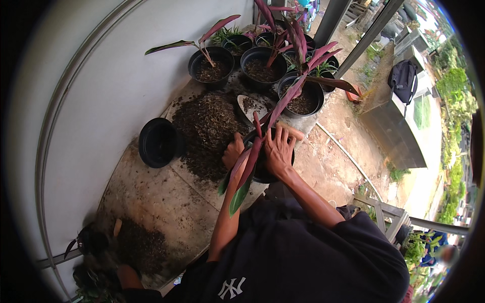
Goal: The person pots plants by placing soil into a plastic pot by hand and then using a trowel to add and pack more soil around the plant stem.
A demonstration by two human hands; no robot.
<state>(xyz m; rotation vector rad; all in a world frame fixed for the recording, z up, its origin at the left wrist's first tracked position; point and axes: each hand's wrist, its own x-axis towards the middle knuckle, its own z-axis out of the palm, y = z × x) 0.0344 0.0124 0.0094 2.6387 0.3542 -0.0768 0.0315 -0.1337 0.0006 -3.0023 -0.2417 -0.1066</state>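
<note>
In front of me stands a black plastic pot (265, 174) with a red-leaved plant (254, 155), possibly a cordyline, whose leaves hang over my left forearm. My right hand (279, 151) reaches into this pot beside the stem, fingers spread and pointing down. My left hand (233, 151) is curled at the pot's left side, against the heap of dark potting mix (212, 121); its fingertips are hidden, so its grip is unclear. Just beyond the pot lies a trowel with a pale, soil-smeared blade (248, 108) and a brown handle (291, 131), partly covered by leaves.
A black pot (158, 143) without a plant stands left of the heap. Several potted plants (264, 68) line the far end of the soil-stained table (182, 200). A white wall (113, 68) bounds the left. Another person's arm (129, 276) is at lower left, near more soil (140, 242).
</note>
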